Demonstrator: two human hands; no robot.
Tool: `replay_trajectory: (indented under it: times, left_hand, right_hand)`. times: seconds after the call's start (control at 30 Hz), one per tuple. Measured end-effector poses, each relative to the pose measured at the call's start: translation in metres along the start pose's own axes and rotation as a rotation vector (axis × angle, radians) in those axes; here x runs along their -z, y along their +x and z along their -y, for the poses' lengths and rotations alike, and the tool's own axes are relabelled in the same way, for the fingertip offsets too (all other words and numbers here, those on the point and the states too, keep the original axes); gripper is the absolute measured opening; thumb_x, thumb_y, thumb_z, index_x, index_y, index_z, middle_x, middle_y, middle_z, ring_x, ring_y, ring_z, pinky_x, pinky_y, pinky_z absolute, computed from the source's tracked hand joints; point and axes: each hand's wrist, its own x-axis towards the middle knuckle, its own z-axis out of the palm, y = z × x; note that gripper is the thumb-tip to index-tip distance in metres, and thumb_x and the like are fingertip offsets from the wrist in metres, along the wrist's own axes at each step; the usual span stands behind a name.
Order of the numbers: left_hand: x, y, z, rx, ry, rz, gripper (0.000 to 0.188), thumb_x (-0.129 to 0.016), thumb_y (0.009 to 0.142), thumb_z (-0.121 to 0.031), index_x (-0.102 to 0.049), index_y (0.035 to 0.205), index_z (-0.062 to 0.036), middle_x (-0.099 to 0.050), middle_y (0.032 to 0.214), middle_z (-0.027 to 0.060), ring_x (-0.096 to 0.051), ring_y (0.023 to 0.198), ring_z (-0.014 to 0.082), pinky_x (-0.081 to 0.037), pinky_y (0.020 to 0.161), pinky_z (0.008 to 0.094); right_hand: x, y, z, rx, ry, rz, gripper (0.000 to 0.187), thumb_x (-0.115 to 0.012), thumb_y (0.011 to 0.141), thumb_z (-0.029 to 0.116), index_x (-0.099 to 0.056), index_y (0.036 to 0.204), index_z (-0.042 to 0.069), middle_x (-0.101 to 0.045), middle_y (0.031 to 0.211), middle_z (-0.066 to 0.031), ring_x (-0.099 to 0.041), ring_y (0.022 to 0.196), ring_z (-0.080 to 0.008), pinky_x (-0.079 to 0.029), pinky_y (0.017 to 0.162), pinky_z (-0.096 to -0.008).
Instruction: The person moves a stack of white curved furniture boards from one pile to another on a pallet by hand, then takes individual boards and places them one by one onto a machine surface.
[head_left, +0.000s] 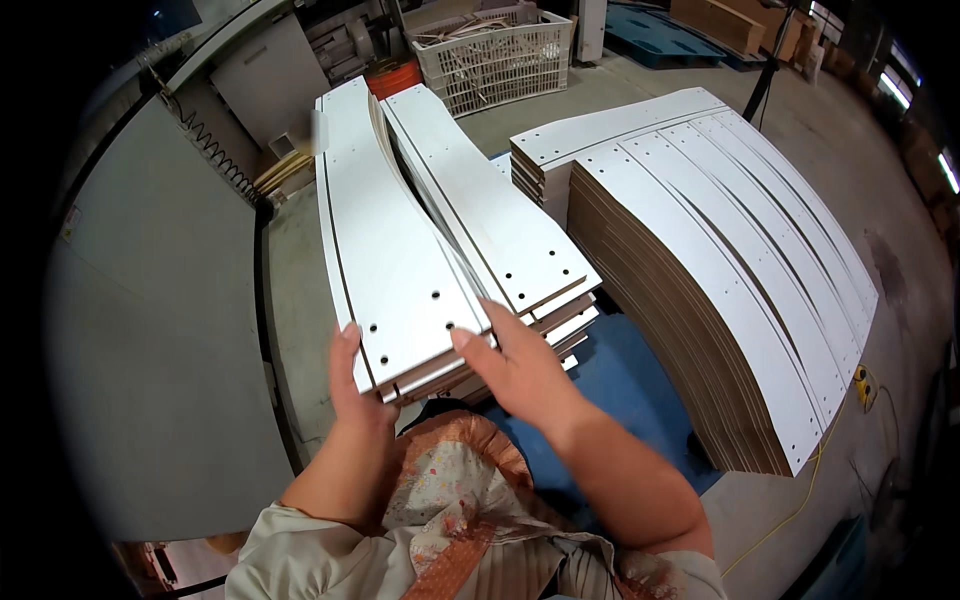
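A long white panel [385,230] with drilled holes and a dark groove along its edge lies on top of a stack, its near end towards me. My left hand [357,375] is closed round its near left corner, thumb on the side edge and fingers partly hidden beneath. At the near right corner my right hand [525,365] grips it, thumb on the top face by a hole. Brown board edges show below the white face; how many panels I hold, I cannot tell. Against its right side lies a second stack of white panels [490,200].
To the right, a tall stack of curved white panels [730,240] with brown edges stands on a blue pallet [625,385]. A grey machine cabinet [160,310] is on the left. Behind are an orange-red bucket [393,78] and a white crate [495,62] of scraps. A yellow cable [800,505] crosses the floor.
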Motion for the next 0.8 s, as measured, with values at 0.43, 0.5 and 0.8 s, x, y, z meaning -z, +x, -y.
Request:
replay_trajectory:
  times: [0.43,0.5,0.8]
  left_hand:
    - [0.052,-0.072,-0.037,0.368,0.057,0.194,0.062,-0.056,0.075,-0.038,-0.045,0.120,0.0035,-0.058,0.110,0.0179,-0.059,0.098,0.0292,-0.049,0.083,0.0424]
    - [0.084,-0.072,-0.042,0.325,0.057,0.192,0.062,-0.058,0.074,-0.034,-0.045,0.120,0.0053,-0.059,0.107,0.0180,-0.061,0.093,0.0293,-0.052,0.079,0.0396]
    - [0.193,-0.030,-0.083,0.238,0.206,0.342,0.071,-0.054,0.076,-0.043,-0.039,0.129,0.0022,-0.051,0.122,0.0196,-0.055,0.106,0.0325,-0.047,0.089,0.0428]
  right_hand:
    - [-0.003,-0.068,-0.007,0.062,-0.003,0.418,0.082,-0.053,0.082,0.052,-0.027,0.128,-0.011,-0.034,0.127,-0.0320,-0.033,0.121,-0.0431,-0.028,0.102,-0.0428]
    - [-0.006,-0.073,-0.009,0.031,0.044,0.507,0.090,-0.050,0.081,0.058,-0.022,0.131,-0.011,-0.027,0.133,-0.0331,-0.026,0.126,-0.0436,-0.025,0.104,-0.0426]
    - [-0.060,-0.075,-0.038,0.039,0.376,0.976,0.093,-0.053,0.081,0.056,-0.006,0.141,0.002,-0.008,0.144,-0.0260,-0.016,0.133,-0.0363,-0.022,0.105,-0.0394]
